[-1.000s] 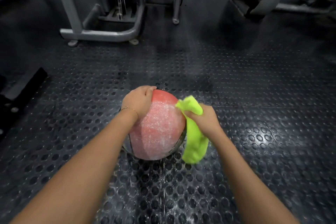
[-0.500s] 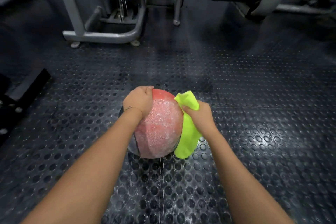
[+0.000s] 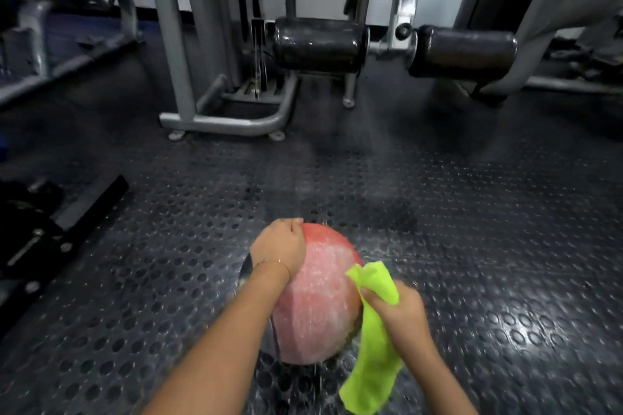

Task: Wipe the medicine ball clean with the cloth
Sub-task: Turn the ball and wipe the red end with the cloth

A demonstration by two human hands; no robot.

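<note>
We see the right hand [image 3: 401,317] closed round a bunched fold of the cloth [image 3: 374,371], fingers curled tight on it near its upper end. The short end of the yellow-green cloth sticks up above the fist and lies against the right flank of the medicine ball [image 3: 320,300]. The longer end hangs down past the wrist, to the lower right of the ball. We cannot tell whether that end touches the floor [image 3: 488,246].

The ball sits just to the left of this grip, touching the cloth and perhaps the knuckles, though blur there makes us unsure of the knuckles. It rests on the floor between the two forearms, low in the middle of the view. Its skin is red, mostly covered by a whitish, wet-looking film, with a dark panel along its left edge.

The left hand [image 3: 279,246] lies on the ball's upper left, fingers curled over the top toward the far side, holding it. A thin bracelet [image 3: 273,262] circles that wrist.

The floor is black studded rubber, and it shines with wet patches around the ball. Well beyond the ball stands a grey machine frame [image 3: 222,121] with two black roller pads [image 3: 318,44] side by side on a bar. At the left edge lies a flat black plate [image 3: 91,205] with bolts, well apart from the ball.
</note>
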